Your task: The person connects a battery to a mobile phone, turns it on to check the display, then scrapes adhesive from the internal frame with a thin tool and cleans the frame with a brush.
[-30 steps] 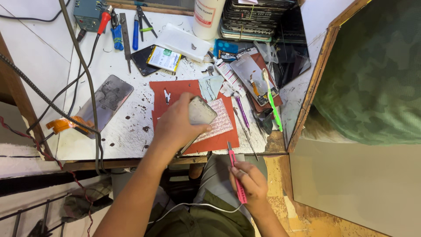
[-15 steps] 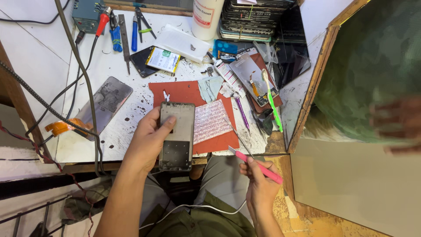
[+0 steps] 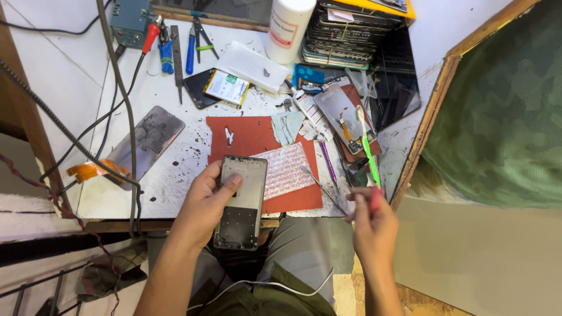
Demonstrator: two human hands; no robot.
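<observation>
— How many phones does the person hold?

— One open phone (image 3: pixel 241 202), back cover off. The left hand (image 3: pixel 205 205) wraps around it, thumb on top, over the desk edge.

— And the other hand?

— The right hand (image 3: pixel 370 225), at three o'clock from the phone, is pinched shut on one pink tool (image 3: pixel 374 198).

— Any jars?

— One white bottle (image 3: pixel 287 26) at twelve o'clock, closed. One red mat (image 3: pixel 252 134) lies under a bumpy sheet (image 3: pixel 285 169).

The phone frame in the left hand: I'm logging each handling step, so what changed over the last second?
The left hand turned the phone frame from a tilted, half-hidden grip to lying flat, open side up, and drew it toward the bench edge. The right hand swung the pink tool from the lap up to the table's right edge. The red mat and the rest of the bench stayed put.
</observation>
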